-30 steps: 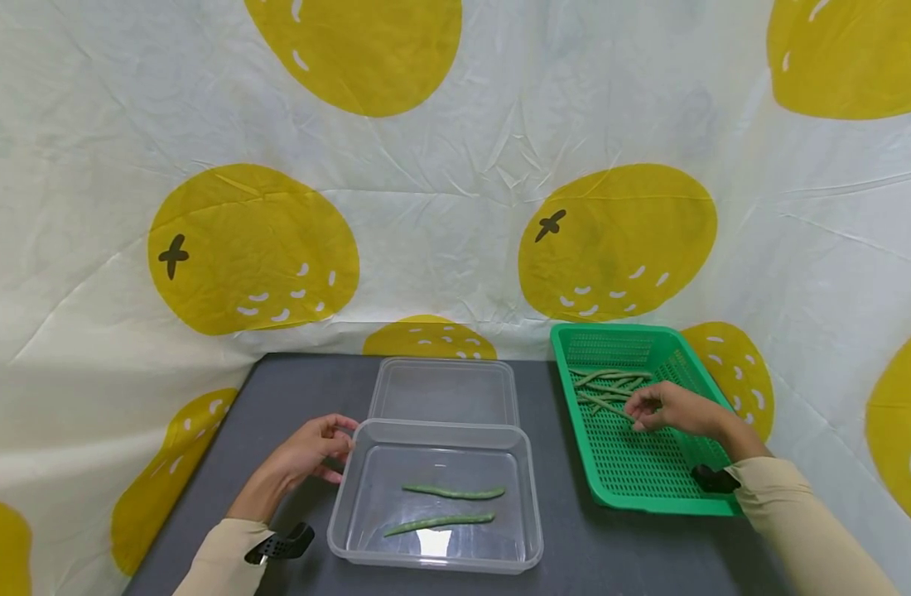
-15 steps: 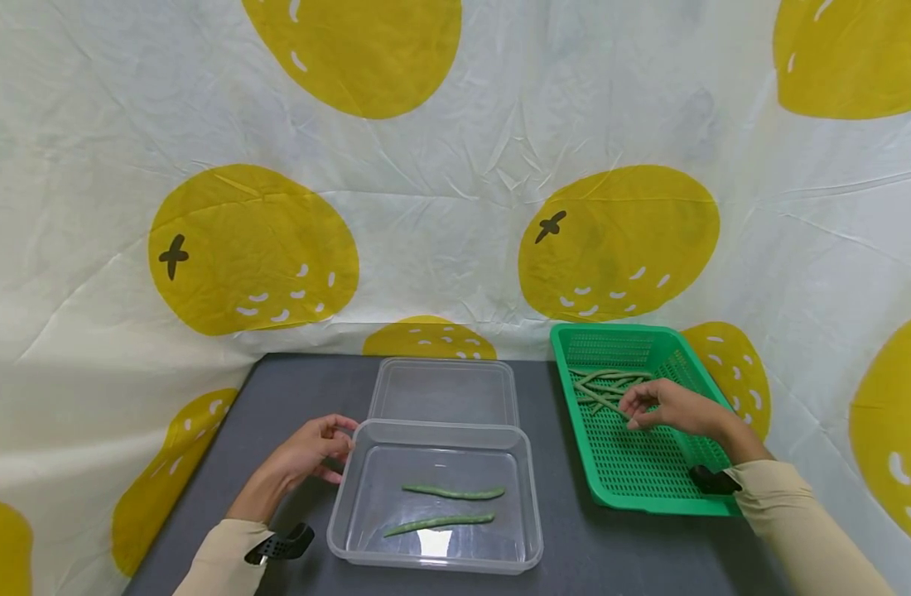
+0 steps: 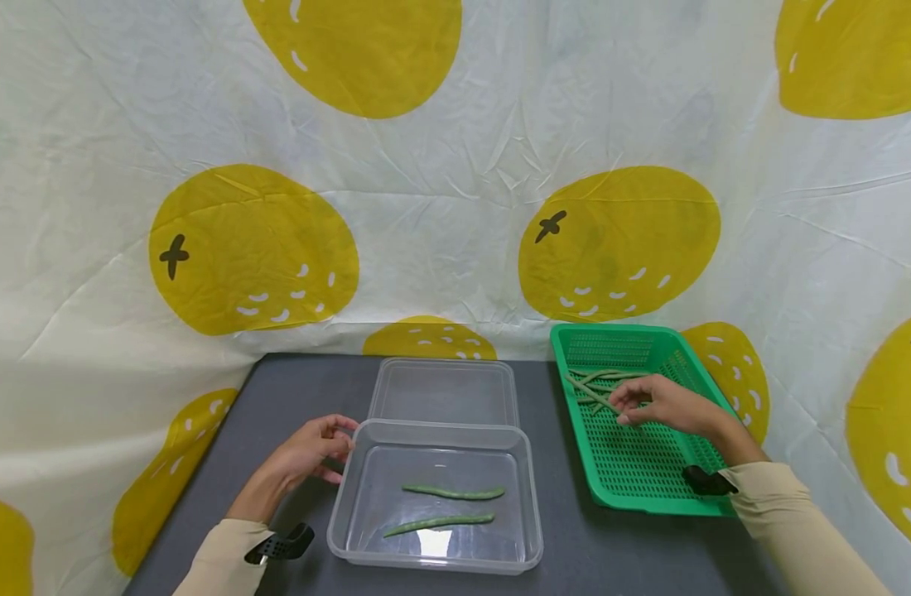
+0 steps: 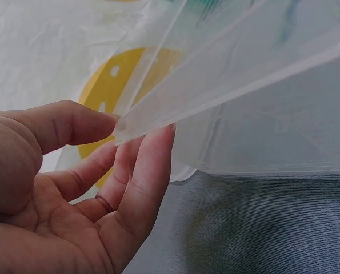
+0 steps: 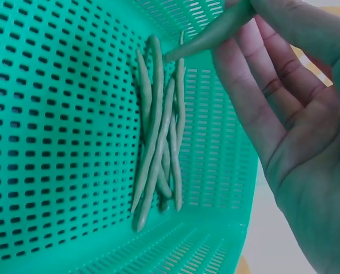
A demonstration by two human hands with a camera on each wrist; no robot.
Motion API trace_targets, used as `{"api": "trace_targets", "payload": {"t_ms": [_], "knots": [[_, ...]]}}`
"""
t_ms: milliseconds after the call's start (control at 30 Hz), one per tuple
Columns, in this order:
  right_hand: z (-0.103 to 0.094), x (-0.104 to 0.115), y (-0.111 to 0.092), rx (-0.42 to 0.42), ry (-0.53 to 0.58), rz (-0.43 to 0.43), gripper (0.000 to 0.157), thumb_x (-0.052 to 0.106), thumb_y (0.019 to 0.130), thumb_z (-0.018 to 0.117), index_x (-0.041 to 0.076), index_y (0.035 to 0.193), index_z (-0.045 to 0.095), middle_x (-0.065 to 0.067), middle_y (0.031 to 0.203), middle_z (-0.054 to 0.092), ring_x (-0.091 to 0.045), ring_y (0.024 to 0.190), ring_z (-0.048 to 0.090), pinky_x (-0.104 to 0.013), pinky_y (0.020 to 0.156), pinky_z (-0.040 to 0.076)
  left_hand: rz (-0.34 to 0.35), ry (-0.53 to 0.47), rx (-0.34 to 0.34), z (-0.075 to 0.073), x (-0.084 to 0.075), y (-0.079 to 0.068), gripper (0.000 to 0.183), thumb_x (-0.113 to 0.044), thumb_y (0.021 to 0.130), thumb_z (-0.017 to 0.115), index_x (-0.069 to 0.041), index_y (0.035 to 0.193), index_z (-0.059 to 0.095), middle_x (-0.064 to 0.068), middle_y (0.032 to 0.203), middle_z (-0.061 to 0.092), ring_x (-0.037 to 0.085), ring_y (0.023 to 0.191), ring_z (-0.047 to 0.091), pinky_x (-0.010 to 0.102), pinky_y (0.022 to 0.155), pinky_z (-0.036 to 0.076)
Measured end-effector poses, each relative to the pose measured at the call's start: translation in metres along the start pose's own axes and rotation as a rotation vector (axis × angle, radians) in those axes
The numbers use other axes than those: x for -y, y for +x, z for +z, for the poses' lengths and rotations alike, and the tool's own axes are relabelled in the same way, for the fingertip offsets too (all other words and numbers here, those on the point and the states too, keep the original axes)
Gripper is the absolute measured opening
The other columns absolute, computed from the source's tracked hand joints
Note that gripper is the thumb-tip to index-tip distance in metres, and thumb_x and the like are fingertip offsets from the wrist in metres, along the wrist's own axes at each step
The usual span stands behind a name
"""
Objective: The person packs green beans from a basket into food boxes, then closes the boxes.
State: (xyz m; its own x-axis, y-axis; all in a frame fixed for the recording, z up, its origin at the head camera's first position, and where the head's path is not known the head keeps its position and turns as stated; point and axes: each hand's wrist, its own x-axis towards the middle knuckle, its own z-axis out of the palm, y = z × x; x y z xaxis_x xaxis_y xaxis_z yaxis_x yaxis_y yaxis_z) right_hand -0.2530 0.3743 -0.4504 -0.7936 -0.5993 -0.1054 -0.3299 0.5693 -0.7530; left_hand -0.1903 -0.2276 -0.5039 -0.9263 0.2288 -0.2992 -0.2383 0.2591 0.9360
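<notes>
My right hand (image 3: 672, 406) pinches one green bean (image 5: 212, 33) between thumb and fingers, over the green perforated basket (image 3: 600, 476). Below the hand, several more green beans (image 5: 158, 142) lie in a loose pile on the basket floor. At the left, my left hand (image 3: 306, 451) holds the rim of a clear plastic container (image 4: 232, 97), thumb and fingertips at its corner. Two green beans lie apart in that container, a far bean (image 3: 454, 493) and a near bean (image 3: 439, 524), both roughly crosswise.
A clear flat lid (image 3: 444, 389) lies on the dark table (image 3: 306, 389) just behind the container. A white cloth (image 3: 441, 240) with yellow fruit prints hangs behind the table and along its sides. Dark table surface separates the container from the basket.
My right hand has shifted slightly left and up, lifting the pinched bean off the pile. The left hand, the container and its two beans stay where they were.
</notes>
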Motion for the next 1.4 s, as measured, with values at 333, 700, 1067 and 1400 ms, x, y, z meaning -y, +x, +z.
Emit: {"api": "trace_targets", "payload": {"t_ms": [333, 700, 1067, 1400], "knots": [[0.004, 0.013, 0.004, -0.002, 0.019, -0.031, 0.027, 0.018, 0.098, 0.066, 0.007, 0.123, 0.067, -0.013, 0.115, 0.068, -0.032, 0.096, 0.068, -0.038, 0.079, 0.059, 0.012, 0.004, 0.0, 0.0, 0.0, 0.001, 0.045, -0.01, 0.095, 0.062, 0.005, 0.135, 0.049, 0.017, 0.101, 0.06, 0.025, 0.083, 0.063, 0.042, 0.061, 0.06], [0.011, 0.027, 0.01, -0.03, -0.001, -0.047, 0.03, 0.02, 0.098, 0.067, 0.006, 0.123, 0.068, -0.02, 0.12, 0.067, -0.018, 0.1, 0.068, -0.033, 0.083, 0.058, -0.001, 0.006, -0.004, 0.0, 0.001, 0.002, 0.044, -0.009, 0.093, 0.062, 0.006, 0.133, 0.05, 0.018, 0.101, 0.06, 0.026, 0.083, 0.063, 0.043, 0.062, 0.06], [0.018, 0.044, 0.02, -0.019, -0.022, -0.127, 0.029, 0.019, 0.096, 0.069, 0.005, 0.121, 0.07, -0.017, 0.118, 0.068, -0.014, 0.099, 0.066, -0.03, 0.081, 0.057, -0.005, 0.004, -0.009, 0.0, 0.0, 0.001, 0.044, -0.008, 0.094, 0.061, 0.006, 0.133, 0.05, 0.018, 0.101, 0.06, 0.025, 0.083, 0.063, 0.043, 0.062, 0.06], [0.028, 0.061, 0.03, 0.009, -0.025, -0.177, 0.02, 0.018, 0.095, 0.071, 0.015, 0.114, 0.071, -0.007, 0.106, 0.071, -0.016, 0.09, 0.066, -0.03, 0.074, 0.057, -0.007, 0.004, -0.013, -0.002, 0.0, 0.001, 0.045, -0.008, 0.092, 0.061, 0.006, 0.133, 0.05, 0.018, 0.101, 0.06, 0.025, 0.082, 0.063, 0.044, 0.062, 0.06]]}}
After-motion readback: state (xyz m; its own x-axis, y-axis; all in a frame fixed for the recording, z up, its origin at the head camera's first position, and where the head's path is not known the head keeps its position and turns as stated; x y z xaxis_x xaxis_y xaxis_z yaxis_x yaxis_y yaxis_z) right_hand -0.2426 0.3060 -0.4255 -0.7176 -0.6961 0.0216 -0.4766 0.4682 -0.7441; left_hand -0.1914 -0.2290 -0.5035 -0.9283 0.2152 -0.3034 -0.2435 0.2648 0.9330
